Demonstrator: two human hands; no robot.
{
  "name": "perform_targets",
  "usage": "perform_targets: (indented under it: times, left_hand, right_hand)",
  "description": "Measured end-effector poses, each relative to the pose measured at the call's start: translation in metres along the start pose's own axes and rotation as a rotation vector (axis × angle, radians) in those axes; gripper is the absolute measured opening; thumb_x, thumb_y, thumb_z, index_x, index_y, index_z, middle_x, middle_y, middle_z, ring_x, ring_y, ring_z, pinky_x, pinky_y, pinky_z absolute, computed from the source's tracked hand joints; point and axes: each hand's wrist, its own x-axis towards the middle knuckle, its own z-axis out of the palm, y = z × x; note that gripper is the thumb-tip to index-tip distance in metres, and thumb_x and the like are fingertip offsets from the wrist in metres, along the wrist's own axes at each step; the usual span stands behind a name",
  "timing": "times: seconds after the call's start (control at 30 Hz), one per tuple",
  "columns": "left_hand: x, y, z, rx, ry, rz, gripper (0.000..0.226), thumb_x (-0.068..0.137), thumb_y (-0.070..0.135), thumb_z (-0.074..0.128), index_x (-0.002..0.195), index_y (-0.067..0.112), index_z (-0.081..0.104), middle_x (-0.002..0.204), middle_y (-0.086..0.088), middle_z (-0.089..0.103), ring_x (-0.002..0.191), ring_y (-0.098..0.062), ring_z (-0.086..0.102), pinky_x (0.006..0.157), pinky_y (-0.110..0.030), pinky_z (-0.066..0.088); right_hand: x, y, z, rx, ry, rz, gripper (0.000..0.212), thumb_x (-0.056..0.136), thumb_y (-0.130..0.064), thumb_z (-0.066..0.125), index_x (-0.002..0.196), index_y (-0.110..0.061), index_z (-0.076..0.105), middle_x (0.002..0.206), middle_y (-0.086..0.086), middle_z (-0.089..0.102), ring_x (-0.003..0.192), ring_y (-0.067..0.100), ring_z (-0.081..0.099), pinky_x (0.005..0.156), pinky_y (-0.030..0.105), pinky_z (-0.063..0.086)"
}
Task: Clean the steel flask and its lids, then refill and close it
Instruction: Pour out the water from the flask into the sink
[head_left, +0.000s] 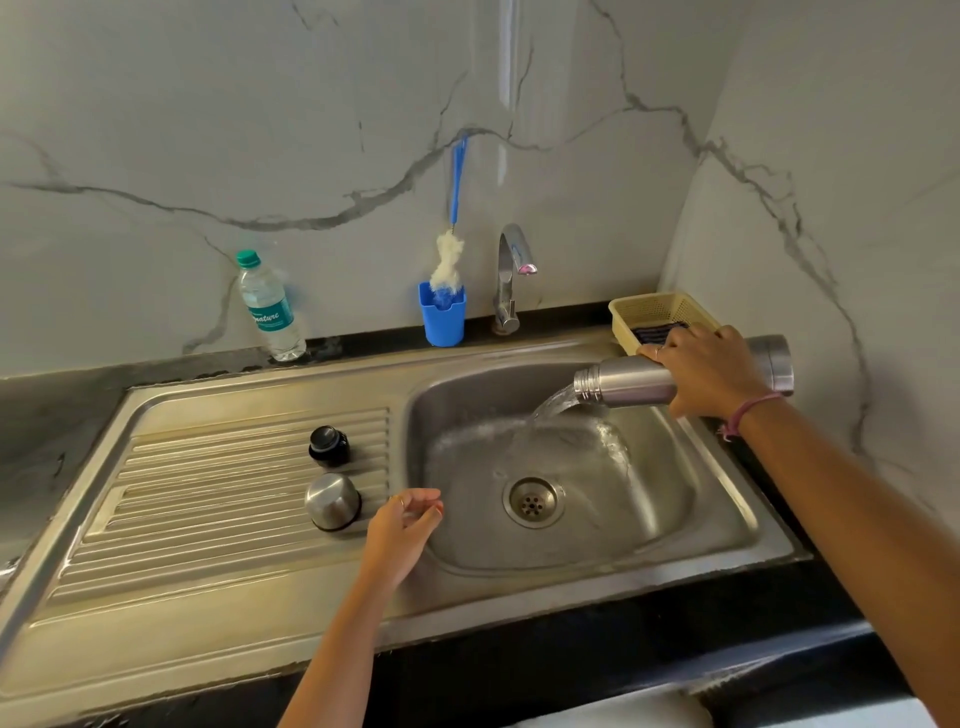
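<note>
I have the steel flask (639, 382) tipped at the basin's two o'clock, my right hand (711, 371) wrapped round its middle, pouring. Wet steel looks slippery, lightening as it drains. My left hand (402, 532) hangs loosely curled, empty.

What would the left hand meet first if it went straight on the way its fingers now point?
The left hand points up and right, over the basin. Going straight on, it would probably meet the poured water first, then the flask. Depth is unclear, so it might pass below them.
</note>
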Motion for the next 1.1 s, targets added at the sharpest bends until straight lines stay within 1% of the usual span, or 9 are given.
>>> perform_targets:
  times: [0.13,0.23,0.3,0.37,0.47,0.63,0.77,0.87,1.1]
  left_hand:
    - [-0.001,0.0,0.001,-0.013,-0.012,-0.008,0.014,0.093,0.022,0.065,0.104,0.03,0.064,0.103,0.009,0.07,0.095,-0.006,0.067,0.088,-0.032,0.055]
    - [-0.001,0.001,0.002,-0.014,-0.017,-0.01,0.014,0.093,0.022,0.066,0.104,0.031,0.065,0.102,0.01,0.07,0.096,-0.006,0.067,0.089,-0.033,0.054]
    - [-0.001,0.001,0.003,-0.013,-0.016,-0.013,0.014,0.093,0.022,0.066,0.103,0.031,0.065,0.102,0.01,0.07,0.095,-0.006,0.067,0.089,-0.033,0.055]
    - [-0.002,0.001,0.003,-0.017,-0.013,-0.019,0.014,0.093,0.023,0.065,0.104,0.031,0.065,0.102,0.011,0.07,0.095,-0.007,0.067,0.088,-0.033,0.055]
    - [-0.003,0.001,0.003,-0.022,-0.007,-0.023,0.014,0.094,0.024,0.065,0.106,0.031,0.064,0.103,0.011,0.069,0.094,-0.008,0.067,0.086,-0.033,0.055]
    - [-0.004,0.001,0.003,-0.028,0.003,-0.023,0.014,0.094,0.022,0.064,0.107,0.027,0.065,0.102,0.009,0.069,0.091,-0.006,0.067,0.081,-0.027,0.055]
    - [-0.004,-0.001,0.005,-0.023,0.005,-0.025,0.013,0.094,0.022,0.064,0.105,0.029,0.064,0.103,0.009,0.069,0.092,-0.008,0.067,0.081,-0.029,0.056]
    - [-0.005,-0.002,0.005,-0.025,0.011,-0.022,0.013,0.094,0.021,0.065,0.102,0.031,0.064,0.101,0.007,0.069,0.09,-0.009,0.068,0.077,-0.027,0.055]
    - [-0.002,-0.001,0.006,-0.018,0.011,-0.023,0.014,0.093,0.022,0.066,0.099,0.035,0.064,0.1,0.007,0.07,0.092,-0.009,0.068,0.084,-0.032,0.056]
  right_hand:
    - [0.004,-0.005,-0.003,-0.038,0.063,-0.023,0.068,0.079,-0.034,0.069,0.14,-0.037,0.039,0.118,-0.004,0.056,0.11,0.016,0.05,0.091,0.033,0.041]
    - [0.005,-0.013,-0.006,-0.07,0.119,-0.053,0.059,0.086,-0.023,0.064,0.139,-0.038,0.042,0.12,-0.003,0.057,0.111,0.017,0.05,0.092,0.033,0.04]
    - [0.006,-0.02,-0.008,-0.13,0.156,-0.074,0.053,0.089,-0.022,0.061,0.137,-0.036,0.044,0.119,-0.002,0.058,0.11,0.019,0.052,0.091,0.033,0.039]
    - [0.008,-0.027,-0.013,-0.192,0.186,-0.1,0.048,0.087,-0.025,0.064,0.132,-0.033,0.05,0.115,0.0,0.059,0.108,0.021,0.054,0.092,0.035,0.04]
    - [0.011,-0.037,-0.014,-0.25,0.206,-0.169,0.05,0.082,-0.025,0.07,0.128,-0.027,0.052,0.117,0.004,0.059,0.11,0.024,0.053,0.1,0.04,0.039]
    - [0.016,-0.048,-0.012,-0.314,0.253,-0.282,0.052,0.08,-0.024,0.072,0.128,-0.026,0.053,0.122,0.005,0.059,0.116,0.025,0.053,0.107,0.043,0.032]
    - [0.022,-0.053,-0.009,-0.368,0.247,-0.352,0.056,0.078,-0.019,0.074,0.13,-0.022,0.053,0.123,0.007,0.058,0.116,0.028,0.052,0.11,0.047,0.027]
    - [0.023,-0.056,-0.011,-0.399,0.257,-0.376,0.058,0.081,-0.017,0.073,0.134,-0.021,0.049,0.126,0.009,0.056,0.119,0.029,0.05,0.111,0.047,0.026]
    - [0.026,-0.059,-0.014,-0.415,0.249,-0.396,0.061,0.08,-0.015,0.073,0.135,-0.021,0.047,0.129,0.01,0.054,0.122,0.03,0.049,0.112,0.048,0.026]
